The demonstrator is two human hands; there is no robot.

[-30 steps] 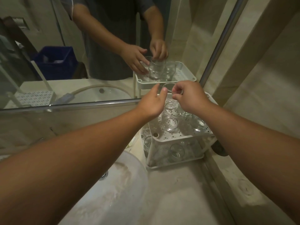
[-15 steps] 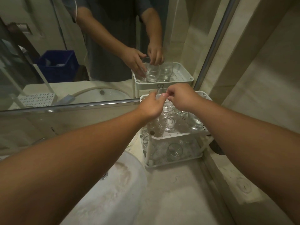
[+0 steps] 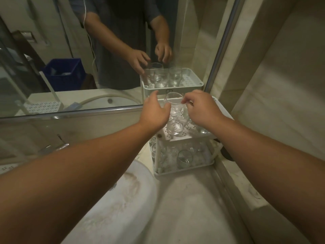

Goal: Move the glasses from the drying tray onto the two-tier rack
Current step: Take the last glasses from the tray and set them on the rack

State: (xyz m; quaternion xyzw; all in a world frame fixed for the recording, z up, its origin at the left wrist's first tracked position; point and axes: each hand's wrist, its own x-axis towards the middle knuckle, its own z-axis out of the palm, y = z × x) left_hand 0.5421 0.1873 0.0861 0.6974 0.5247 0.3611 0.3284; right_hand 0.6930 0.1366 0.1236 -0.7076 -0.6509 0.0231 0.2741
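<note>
The white two-tier rack stands in the back right corner against the mirror. A clear glass is upright at the back of the top tier. My left hand cups its left side, thumb on the glass. My right hand pinches the right side of its rim with the fingertips. More glasses stand on the top tier in front of it, and several glasses fill the lower tier. A corner of a white perforated tray shows at the left edge.
A white sink basin lies under my left forearm, with a chrome tap behind it. The mirror reflects my hands, the rack and a blue crate. A tiled wall closes the right side. Stone counter runs in front of the rack.
My hands, close together over the glass before, have spread apart to either side of it. The glass now stands at the back of the top tier.
</note>
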